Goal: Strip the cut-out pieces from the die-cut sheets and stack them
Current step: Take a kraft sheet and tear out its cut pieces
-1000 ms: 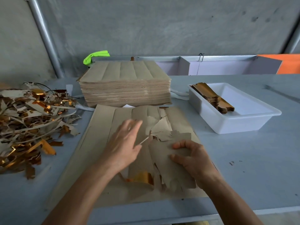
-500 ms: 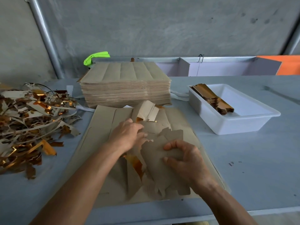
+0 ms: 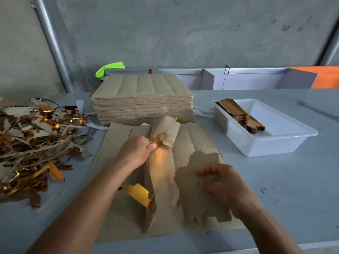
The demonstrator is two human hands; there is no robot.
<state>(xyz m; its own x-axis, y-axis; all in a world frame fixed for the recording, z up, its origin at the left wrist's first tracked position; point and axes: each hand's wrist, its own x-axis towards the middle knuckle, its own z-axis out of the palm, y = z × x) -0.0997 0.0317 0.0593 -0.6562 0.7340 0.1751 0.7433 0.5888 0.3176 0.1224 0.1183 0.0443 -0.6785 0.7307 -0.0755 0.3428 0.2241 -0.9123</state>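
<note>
- Your left hand (image 3: 136, 150) reaches forward over the middle of the die-cut sheet (image 3: 117, 143), forearm running in from the lower left, with the fingers curled and pinching a torn strip of waste card (image 3: 167, 133).
- That strip stands up from the sheet at your fingertips, its far end crumpled and tilted toward the stack beyond, its near end running back down toward you and showing a gold face.
- Your right hand (image 3: 219, 182) sits nearer you and to the right, forearm coming in from the lower right, thumb and curled fingers gripping the upper edge of a cut-out piece (image 3: 194, 195).
- The cut-out piece lies brown side up on the sheet, reaching from your right hand to the sheet's near edge.
- The sheet lies flat on the grey table (image 3: 275, 189), directly before you.
- Behind it stands a tall stack of uncut sheets (image 3: 143, 99).
- At the right, a white tray (image 3: 275, 145) holds a row of finished pieces (image 3: 242, 118).
- At the left lies a heap of brown and gold scrap strips (image 3: 33, 142).
- No writing or labels are readable anywhere.
</note>
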